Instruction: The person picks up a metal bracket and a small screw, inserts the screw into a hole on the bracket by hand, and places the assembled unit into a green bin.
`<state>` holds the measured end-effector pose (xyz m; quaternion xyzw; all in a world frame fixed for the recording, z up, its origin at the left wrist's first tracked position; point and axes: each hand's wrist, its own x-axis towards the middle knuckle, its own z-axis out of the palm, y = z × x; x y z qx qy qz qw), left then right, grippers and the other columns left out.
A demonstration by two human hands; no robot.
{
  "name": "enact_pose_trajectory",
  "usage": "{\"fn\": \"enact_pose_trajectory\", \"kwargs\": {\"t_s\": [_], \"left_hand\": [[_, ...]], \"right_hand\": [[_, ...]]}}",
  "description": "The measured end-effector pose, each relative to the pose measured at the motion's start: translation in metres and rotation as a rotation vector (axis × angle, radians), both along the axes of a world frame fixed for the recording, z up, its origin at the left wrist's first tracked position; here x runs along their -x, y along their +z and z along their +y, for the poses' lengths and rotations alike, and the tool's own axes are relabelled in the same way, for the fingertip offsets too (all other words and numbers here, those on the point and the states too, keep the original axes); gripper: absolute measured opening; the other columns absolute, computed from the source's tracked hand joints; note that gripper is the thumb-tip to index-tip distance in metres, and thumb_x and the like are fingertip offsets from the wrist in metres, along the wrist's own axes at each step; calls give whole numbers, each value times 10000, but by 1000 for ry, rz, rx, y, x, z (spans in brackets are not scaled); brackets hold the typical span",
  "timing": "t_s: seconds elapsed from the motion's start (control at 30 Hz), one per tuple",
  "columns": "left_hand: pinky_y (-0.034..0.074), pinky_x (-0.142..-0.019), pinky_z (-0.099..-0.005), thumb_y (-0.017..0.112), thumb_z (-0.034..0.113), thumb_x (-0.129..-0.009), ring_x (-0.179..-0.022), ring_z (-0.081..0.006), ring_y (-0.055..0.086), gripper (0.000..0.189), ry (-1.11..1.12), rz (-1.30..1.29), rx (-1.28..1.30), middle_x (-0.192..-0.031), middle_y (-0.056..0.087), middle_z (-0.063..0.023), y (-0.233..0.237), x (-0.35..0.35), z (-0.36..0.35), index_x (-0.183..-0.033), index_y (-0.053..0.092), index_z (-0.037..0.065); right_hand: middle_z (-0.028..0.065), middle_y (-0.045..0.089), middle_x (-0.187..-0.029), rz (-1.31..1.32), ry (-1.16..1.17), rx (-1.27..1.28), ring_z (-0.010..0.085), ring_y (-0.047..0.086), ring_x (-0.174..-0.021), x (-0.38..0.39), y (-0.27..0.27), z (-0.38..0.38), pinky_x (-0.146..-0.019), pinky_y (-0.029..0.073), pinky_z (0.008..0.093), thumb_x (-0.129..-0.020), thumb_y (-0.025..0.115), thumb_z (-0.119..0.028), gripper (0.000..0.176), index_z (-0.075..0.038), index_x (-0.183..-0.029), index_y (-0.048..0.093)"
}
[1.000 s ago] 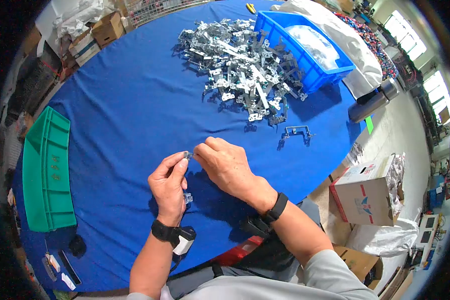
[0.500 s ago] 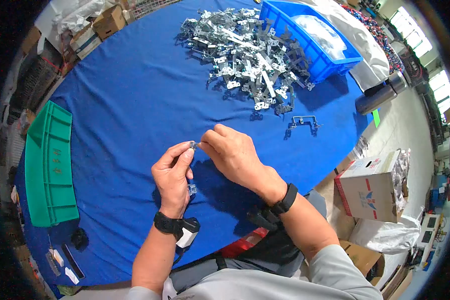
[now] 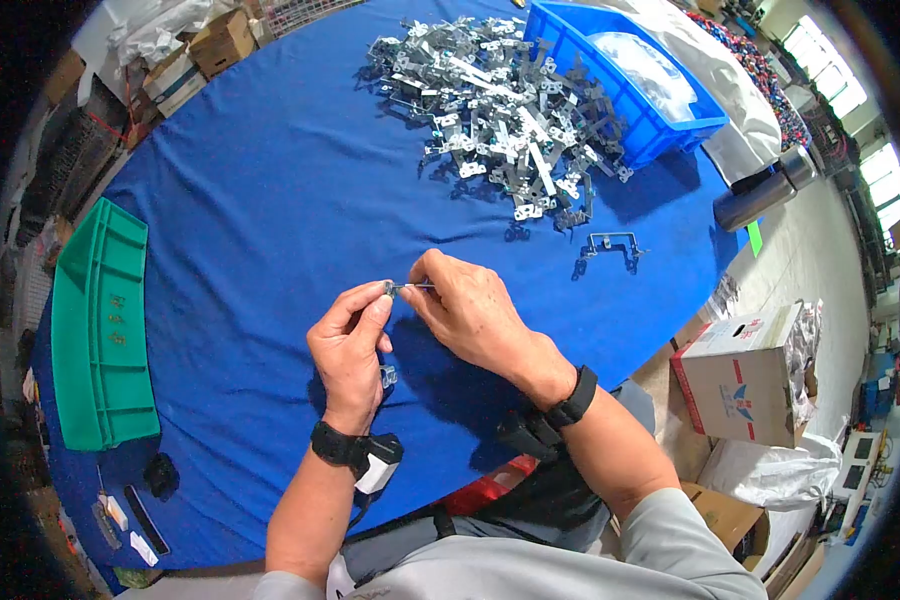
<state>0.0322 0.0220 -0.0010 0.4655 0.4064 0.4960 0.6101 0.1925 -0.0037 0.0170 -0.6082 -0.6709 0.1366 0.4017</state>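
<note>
My left hand (image 3: 348,345) pinches a small metal bracket (image 3: 391,288) between thumb and fingertips. Opposite it, my right hand (image 3: 465,308) is closed on a thin metal rod (image 3: 420,286) whose left end meets the bracket. Another end of the bracket (image 3: 388,376) shows below my left fingers; the part between is hidden by the hand, so I cannot tell if it is one piece. Beyond the hands lies a large pile of metal brackets (image 3: 510,110). A single bracket (image 3: 613,240) lies apart, right of the pile.
A blue crate (image 3: 660,130) with a clear plastic bag stands behind the pile, near a steel bottle (image 3: 755,205). At the left is a green tray (image 3: 100,330) with a few small parts; small tools (image 3: 146,518) lie below it. A carton (image 3: 740,375) stands off the table's right side.
The fingers of my right hand have shifted and now show more of the thin rod. My left hand keeps its pinch, almost unmoved. The whole view has shifted slightly.
</note>
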Motion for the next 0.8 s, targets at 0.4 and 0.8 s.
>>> {"fn": "enact_pose_trajectory", "kwargs": {"t_s": [0.4, 0.8], "left_hand": [[434, -487, -175, 695, -1, -883, -630, -41, 551, 158, -1, -28, 13, -930, 701, -62, -1, -1, 1, -1038, 727, -4], [385, -444, -173, 695, 41, -898, -522, -31, 496, 158, 0, -18, 25, -855, 702, -41, 1, -2, 0, -1048, 717, -4]], "right_hand": [[168, 566, -664, 49, 7, -44, 378, 585, -600, 1, -1, 0, -518, 436, 453, -920, 665, -201, 266, -26, -792, 511], [170, 593, -697, 14, 16, 6, 380, 602, -627, -1, 0, -1, -536, 449, 451, -918, 661, -180, 231, -16, -811, 538]]}}
